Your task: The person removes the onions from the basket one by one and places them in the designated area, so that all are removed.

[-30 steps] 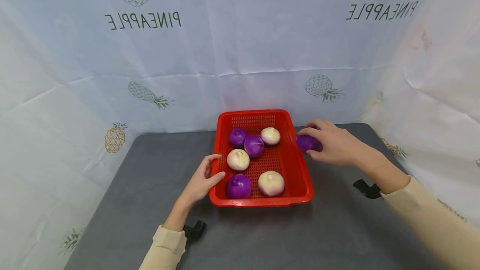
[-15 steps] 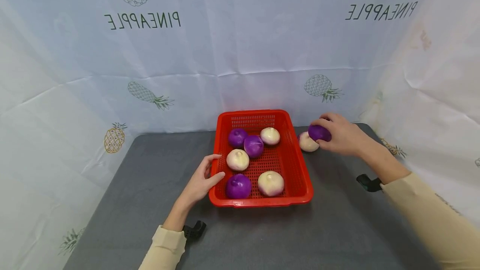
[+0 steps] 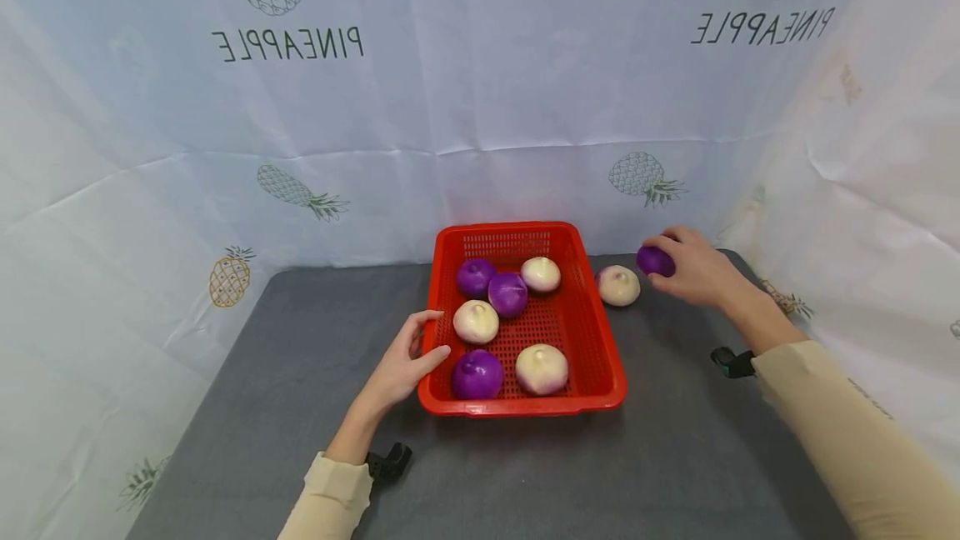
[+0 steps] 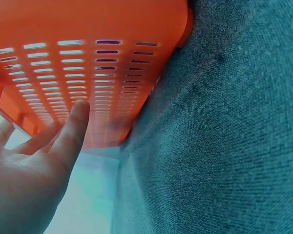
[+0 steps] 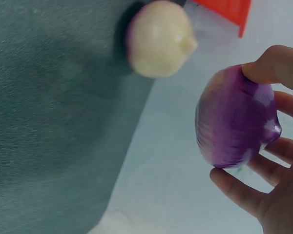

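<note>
My right hand (image 3: 696, 271) pinches a purple turnip (image 5: 234, 117) in the air over the far right of the table, thumb on one side and fingers on the other. Left of it, a pale turnip (image 3: 618, 286) lies on the table, close to the red basket (image 3: 612, 357). My left hand (image 3: 401, 365) holds the basket's left rim, with thumb and index finger over the edge. The left wrist view shows one fingertip (image 4: 80, 109) against the slotted outer wall. Inside the basket are several turnips, among them a purple one (image 3: 477, 374) and a pale one (image 3: 542, 369).
The dark grey table (image 3: 322, 332) ends at the back against a light curtain (image 3: 510, 90) printed with pineapples. More curtain (image 3: 892, 190) hangs along the right side. A black strap-on device (image 3: 390, 462) sits at each wrist.
My right hand has carried the purple turnip rightward, away from the basket's right side. The pale turnip on the table, hidden before, now shows. My left hand has not moved.
</note>
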`<state>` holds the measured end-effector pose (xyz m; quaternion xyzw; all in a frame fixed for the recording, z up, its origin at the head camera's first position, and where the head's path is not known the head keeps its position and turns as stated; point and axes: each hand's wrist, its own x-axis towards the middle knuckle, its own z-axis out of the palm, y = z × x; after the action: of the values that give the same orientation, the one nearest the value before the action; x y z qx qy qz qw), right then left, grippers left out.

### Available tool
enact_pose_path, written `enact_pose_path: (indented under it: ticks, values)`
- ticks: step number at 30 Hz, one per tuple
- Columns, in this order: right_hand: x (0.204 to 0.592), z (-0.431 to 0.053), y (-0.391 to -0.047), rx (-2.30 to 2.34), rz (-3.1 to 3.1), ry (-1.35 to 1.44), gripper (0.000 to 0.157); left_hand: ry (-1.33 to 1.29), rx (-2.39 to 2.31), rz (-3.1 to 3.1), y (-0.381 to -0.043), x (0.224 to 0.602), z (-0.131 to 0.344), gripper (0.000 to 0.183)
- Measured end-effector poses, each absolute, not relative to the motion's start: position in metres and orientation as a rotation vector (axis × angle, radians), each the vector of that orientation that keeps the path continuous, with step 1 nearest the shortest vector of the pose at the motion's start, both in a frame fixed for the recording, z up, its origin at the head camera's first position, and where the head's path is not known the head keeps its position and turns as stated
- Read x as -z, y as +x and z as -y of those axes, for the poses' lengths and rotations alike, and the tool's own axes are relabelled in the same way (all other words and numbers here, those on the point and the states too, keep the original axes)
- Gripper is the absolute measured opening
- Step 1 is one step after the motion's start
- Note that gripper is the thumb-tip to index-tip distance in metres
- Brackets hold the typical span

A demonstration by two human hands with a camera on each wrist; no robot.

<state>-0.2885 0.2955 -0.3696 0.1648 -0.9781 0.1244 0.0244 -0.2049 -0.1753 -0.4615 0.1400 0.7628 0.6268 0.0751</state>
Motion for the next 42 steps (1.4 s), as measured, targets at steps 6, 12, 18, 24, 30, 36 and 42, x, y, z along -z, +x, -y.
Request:
enact_pose_path:
  ticks: [6, 12, 18, 24, 30, 36, 42]
  values:
    - [0.386, -0.305, -0.294, -0.354, 3.014, 0.471, 0.056, 0.422, -1.874, -2.291, -0.205, 0.461, 0.175, 0.058]
    - [0.407, -0.313, -0.301, -0.357, 3.027, 0.421, 0.057, 0.419, -1.869, -2.288, -0.205, 0.461, 0.174, 0.059]
    - [0.421, -0.318, -0.306, -0.350, 3.041, 0.375, 0.058, 0.419, -1.876, -2.284, -0.206, 0.461, 0.174, 0.058]
    - [0.431, -0.319, -0.310, -0.353, 3.045, 0.340, 0.058, 0.416, -1.885, -2.268, -0.206, 0.459, 0.175, 0.059]
    - [0.438, -0.315, -0.313, -0.343, 3.050, 0.326, 0.058, 0.404, -1.893, -2.261, -0.205, 0.458, 0.175, 0.060]
    - [0.446, -0.312, -0.312, -0.354, 3.080, 0.322, 0.057, 0.403, -1.903, -2.246, -0.204, 0.458, 0.175, 0.060]
    - [0.450, -0.313, -0.310, -0.346, 3.086, 0.329, 0.058, 0.412, -1.905, -2.241, -0.204, 0.460, 0.175, 0.061]
